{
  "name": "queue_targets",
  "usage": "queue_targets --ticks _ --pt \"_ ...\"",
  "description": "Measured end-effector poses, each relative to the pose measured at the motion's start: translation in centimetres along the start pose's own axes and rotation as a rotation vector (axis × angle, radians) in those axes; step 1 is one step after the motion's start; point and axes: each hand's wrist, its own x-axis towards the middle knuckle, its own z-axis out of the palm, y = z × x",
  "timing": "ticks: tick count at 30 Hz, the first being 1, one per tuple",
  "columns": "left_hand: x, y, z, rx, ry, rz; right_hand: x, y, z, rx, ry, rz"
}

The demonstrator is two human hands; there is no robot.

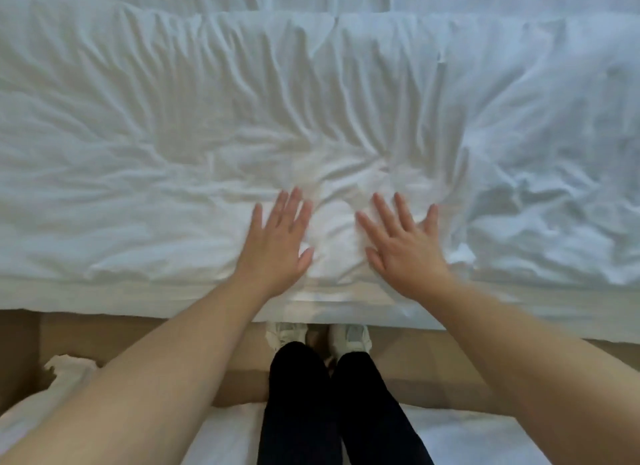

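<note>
Duvet [311, 118] pressed flat by left hand [277, 237] and right hand [403, 244], fingers spread; wrinkles remain toward 12 and 3 o'clock.

The left grip [277, 239] and right grip [403, 248] are bare, as are both forearms [173, 360] right to the edge of view. The legs wear plain black trousers [298, 405] of matte cloth. The shoes [287, 333] are white trainers with pale grey panels.

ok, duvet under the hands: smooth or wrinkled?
Wrinkled. Creases fan across the duvet from where the left hand and right hand press on it, fingers straight.
</note>
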Motion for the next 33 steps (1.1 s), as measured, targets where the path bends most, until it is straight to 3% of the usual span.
queue_targets --ticks 2,4,6,11,13,15,17,19,23,26,31,33 --pt "-0.4 0.9 0.7 0.099 -0.165 -0.048 -2.4 2.7 1.6 -0.022 -0.125 0.173" --pt "-0.4 0.9 0.6 0.055 -0.305 -0.255 -4.2 6.5 2.3 0.053 -0.185 0.436" --pt "-0.1 1.8 0.1 0.030 -0.331 -0.352 -4.8 10.0 2.2 0.078 -0.169 0.539" --pt "3.5 9.4 -1.0 -0.089 0.017 -0.300 -1.2 13.8 2.2 -0.016 0.083 0.084" --pt "5.0 14.1 -0.2 -0.061 0.028 -0.246 -1.9 16.6 3.1 -0.117 0.000 -0.028" --pt "5.7 18.7 1.3 0.008 -0.037 -0.245 -5.2 21.3 5.1 -0.182 -0.099 -0.006" --pt "5.4 22.3 2.7 0.033 -0.099 -0.296 -9.5 26.5 6.6 -0.188 -0.205 0.149" --pt "4.5 25.3 2.9 0.066 -0.109 -0.232 -13.0 30.5 7.4 -0.196 -0.281 0.233" --pt "4.4 29.4 2.1 0.153 -0.104 0.070 -13.5 32.7 6.7 -0.298 -0.263 0.130" --pt "6.2 30.8 0.9 0.199 -0.030 0.149 -11.2 33.1 5.9 -0.270 -0.236 0.026" --pt "9.1 32.0 -1.8 0.161 -0.456 0.192 -9.9 33.5 3.9 -0.234 -0.474 -0.011" --pt "9.6 31.9 -3.1 0.074 -0.476 0.120 -9.3 32.6 2.2 -0.197 -0.402 -0.011"
